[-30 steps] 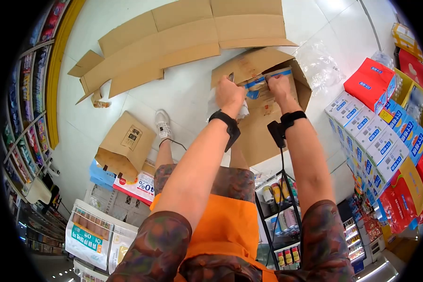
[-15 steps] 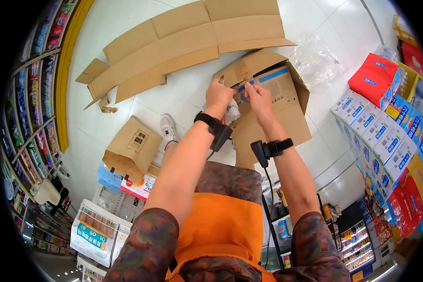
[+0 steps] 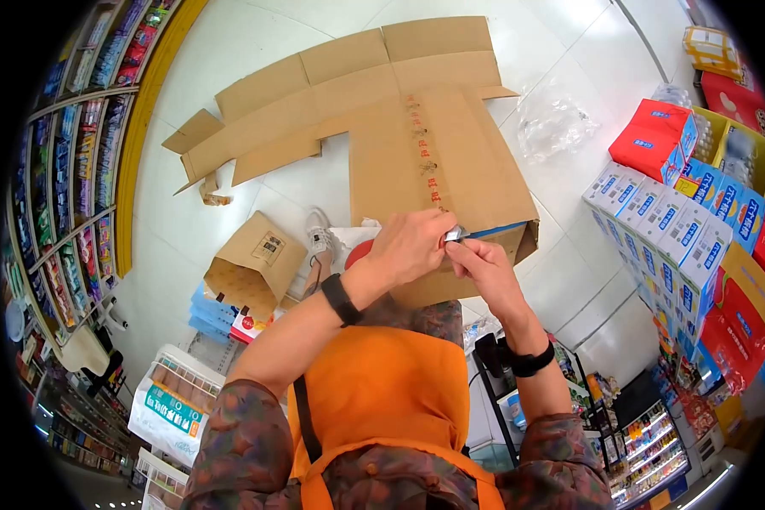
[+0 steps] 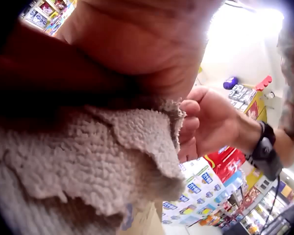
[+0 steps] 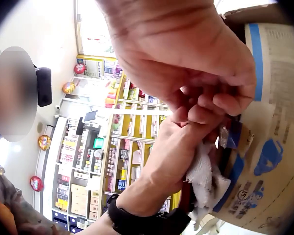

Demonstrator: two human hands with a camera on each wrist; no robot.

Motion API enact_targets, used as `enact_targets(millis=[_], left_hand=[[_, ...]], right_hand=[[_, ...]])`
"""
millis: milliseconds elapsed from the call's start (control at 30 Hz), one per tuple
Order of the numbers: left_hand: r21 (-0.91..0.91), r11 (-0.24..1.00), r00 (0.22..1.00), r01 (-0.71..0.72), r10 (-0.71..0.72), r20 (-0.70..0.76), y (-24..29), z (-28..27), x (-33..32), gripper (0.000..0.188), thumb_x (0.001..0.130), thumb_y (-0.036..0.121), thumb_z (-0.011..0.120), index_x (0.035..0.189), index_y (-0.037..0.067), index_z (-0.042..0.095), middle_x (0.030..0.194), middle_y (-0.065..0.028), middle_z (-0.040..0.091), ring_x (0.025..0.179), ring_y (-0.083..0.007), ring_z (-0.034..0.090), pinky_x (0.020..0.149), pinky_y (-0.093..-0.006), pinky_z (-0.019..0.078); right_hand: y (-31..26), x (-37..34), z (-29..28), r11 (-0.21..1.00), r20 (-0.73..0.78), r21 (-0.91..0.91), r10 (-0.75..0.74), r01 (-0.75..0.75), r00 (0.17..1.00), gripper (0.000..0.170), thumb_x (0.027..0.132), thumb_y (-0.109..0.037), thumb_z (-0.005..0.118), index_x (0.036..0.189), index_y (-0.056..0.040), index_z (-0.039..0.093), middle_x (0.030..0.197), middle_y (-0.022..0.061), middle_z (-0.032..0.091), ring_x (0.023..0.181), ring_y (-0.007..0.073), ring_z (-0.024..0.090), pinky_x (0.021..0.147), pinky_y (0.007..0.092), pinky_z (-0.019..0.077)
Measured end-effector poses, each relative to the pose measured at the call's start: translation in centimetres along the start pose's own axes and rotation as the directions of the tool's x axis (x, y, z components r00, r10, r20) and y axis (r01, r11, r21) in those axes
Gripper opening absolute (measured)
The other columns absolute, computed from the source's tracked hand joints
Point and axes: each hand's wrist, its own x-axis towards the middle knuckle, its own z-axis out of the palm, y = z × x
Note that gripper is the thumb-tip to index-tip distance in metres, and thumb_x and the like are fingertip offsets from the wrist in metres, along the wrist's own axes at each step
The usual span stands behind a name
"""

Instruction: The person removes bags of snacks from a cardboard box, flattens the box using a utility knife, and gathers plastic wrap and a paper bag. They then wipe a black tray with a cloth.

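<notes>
We see the large brown cardboard carton with red-printed tape along its seam (image 3: 476, 161) resting on the white tiled floor (image 3: 561, 263), just in front of the person, with both hands meeting over its near edge. The left hand (image 3: 408, 246) grips a rumpled, rough-textured white cloth (image 5: 202, 176); the right hand (image 3: 487, 270) has its fingers curled, their tips apparently pinching a small silvery object (image 3: 456, 233) between the two hands. Of the work, we judge one stage complete: a long brown sheet of flattened cardboard (image 3: 348, 64) lies unfolded beyond. The carton itself seems only partly dealt with, since its taped seam looks intact while a gap shows at the near-right end. We cannot identify the silvery object, which the fingers largely cover, nor tell whether the brown panel with blue printing (image 5: 269, 156) belongs to the carton or its contents; the carton's underside is hidden.
</notes>
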Motion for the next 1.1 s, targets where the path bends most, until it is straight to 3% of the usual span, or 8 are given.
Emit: enact_targets(millis=[133, 267, 333, 533, 667, 733, 900, 1100], left_hand=[[-0.229, 0.961, 0.987, 0.157, -0.158, 0.013, 5.7, -5.3, -2.1, 0.022, 0.082, 0.016, 0.065, 0.073, 0.002, 0.049, 0.059, -0.012, 0.047, 0.055, -0.0318, 0.046, 0.051, -0.038, 0.0372], [-0.04, 0.992, 0.992, 0.118, -0.119, -0.029, 9.0, -8.8, -3.8, 0.015, 0.082, 0.014, 0.064, 0.086, 0.002, 0.057, 0.066, -0.0145, 0.056, 0.059, -0.0331, 0.054, 0.055, -0.0396, 0.0421], [-0.012, 0.979, 0.98, 0.201, -0.201, 0.005, 9.5, -10.0, -4.3, 0.014, 0.082, 0.012, 0.064, 0.091, 0.003, 0.06, 0.069, -0.0137, 0.057, 0.061, -0.0319, 0.055, 0.057, -0.0385, 0.0433], [-0.166, 0.939, 0.952, -0.3, 0.306, 0.01, 14.2, -13.4, -5.6, 0.031, 0.08, 0.005, 0.064, 0.111, 0.012, 0.065, 0.11, -0.0046, 0.062, 0.071, -0.0214, 0.058, 0.061, -0.0308, 0.0452], [-0.022, 0.865, 0.834, -0.502, 0.49, 0.255, 22.3, -16.8, -5.2, 0.035, 0.08, 0.004, 0.064, 0.114, 0.013, 0.063, 0.128, -0.0034, 0.055, 0.078, -0.0222, 0.061, 0.065, -0.0324, 0.0478], [0.066, 0.828, 0.771, -0.556, 0.485, 0.412, 25.7, -17.9, -5.6, 0.035, 0.079, 0.005, 0.065, 0.114, 0.013, 0.063, 0.132, -0.0036, 0.054, 0.079, -0.0236, 0.061, 0.066, -0.0336, 0.0479], [0.168, 0.685, 0.642, -0.709, 0.527, 0.557, 32.2, -20.5, -7.3, 0.033, 0.077, 0.006, 0.067, 0.109, 0.01, 0.062, 0.119, -0.0064, 0.058, 0.077, -0.0302, 0.059, 0.067, -0.0371, 0.0473], [0.121, 0.703, 0.625, -0.701, 0.524, 0.579, 34.4, -22.4, -10.0, 0.034, 0.074, 0.006, 0.07, 0.107, 0.007, 0.062, 0.097, -0.0114, 0.061, 0.079, -0.0323, 0.058, 0.066, -0.0389, 0.046]], right_hand=[[-0.8, -4.0, -0.1, 0.984, -0.059, 0.131, -0.117, 0.124, 0.991, 0.036, 0.094, -0.025, 0.057, 0.063, -0.0079, 0.053, 0.062, -0.0033, 0.05, 0.061, 0.0063, 0.047, 0.06, 0.0227, 0.0364], [-2.9, -7.5, 1.9, 0.905, -0.065, 0.36, -0.219, 0.228, 0.974, 0.036, 0.096, -0.021, 0.054, 0.064, -0.0054, 0.054, 0.065, 0.0004, 0.051, 0.068, 0.0088, 0.05, 0.068, 0.0241, 0.0408], [-3.9, -8.7, 2.9, 0.92, -0.051, 0.229, -0.314, 0.317, 0.948, 0.036, 0.096, -0.02, 0.053, 0.064, -0.0049, 0.054, 0.066, 0.0, 0.051, 0.067, 0.0087, 0.049, 0.067, 0.0239, 0.0401], [-8.1, -15.0, 3.0, 0.812, 0.12, -0.225, -0.525, 0.539, 0.842, 0.036, 0.093, -0.015, 0.054, 0.06, -0.0025, 0.052, 0.062, 0.0006, 0.052, 0.064, 0.0101, 0.046, 0.062, 0.0261, 0.0382], [-13.9, -22.3, 3.6, 0.807, 0.222, -0.363, -0.41, 0.466, 0.884, 0.035, 0.09, -0.013, 0.056, 0.058, -0.0019, 0.053, 0.059, 0.0026, 0.053, 0.064, 0.0122, 0.048, 0.06, 0.0284, 0.0381], [-14.8, -25.3, 3.9, 0.715, 0.226, -0.407, -0.524, 0.568, 0.821, 0.034, 0.09, -0.013, 0.056, 0.059, -0.0017, 0.054, 0.059, 0.0035, 0.054, 0.064, 0.0126, 0.05, 0.059, 0.0288, 0.0384], [-16.3, -32.5, 4.9, 0.59, 0.238, -0.491, -0.617, 0.641, 0.75, 0.034, 0.091, -0.014, 0.056, 0.06, -0.0011, 0.055, 0.061, 0.0036, 0.055, 0.064, 0.0127, 0.05, 0.06, 0.0279, 0.0394], [-12.9, -35.9, 6.2, 0.789, -0.021, -0.073, -0.613, 0.61, 0.79, 0.026, 0.092, -0.02, 0.061, 0.074, -0.0019, 0.059, 0.07, -0.0022, 0.054, 0.068, 0.0075, 0.048, 0.064, 0.0227, 0.0404]])
